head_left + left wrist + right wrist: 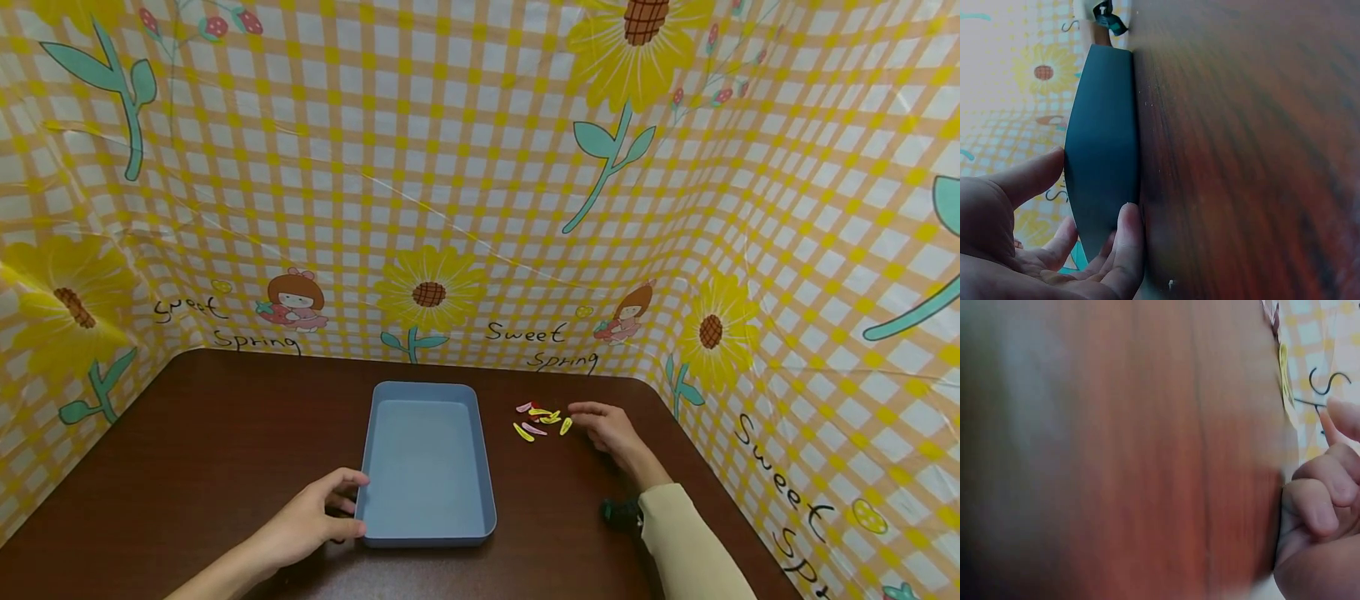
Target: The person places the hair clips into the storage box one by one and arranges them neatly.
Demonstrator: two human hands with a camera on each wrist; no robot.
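A shallow blue-grey rectangular tray (pixel 427 467) lies on the table. My left hand (pixel 315 512) touches its left side, thumb and index fingertips at the rim; the left wrist view has other fingers low against the tray's outer wall (pixel 1104 125). To the right of the tray lies a small loose group of snap hair clips in yellow, pink and red. My right hand (pixel 611 433) is just right of them, its fingertips close to the nearest yellow hair clip (pixel 566 426). Nothing shows in this hand; in the right wrist view some of its fingers (pixel 1313 500) are bent.
The dark brown wooden table (pixel 247 433) ends at a checked cloth (pixel 480 208) with sunflowers, standing behind and at both sides. A dark strap-like item (pixel 618 514) is at the right wrist, beside the light sleeve (pixel 686 533).
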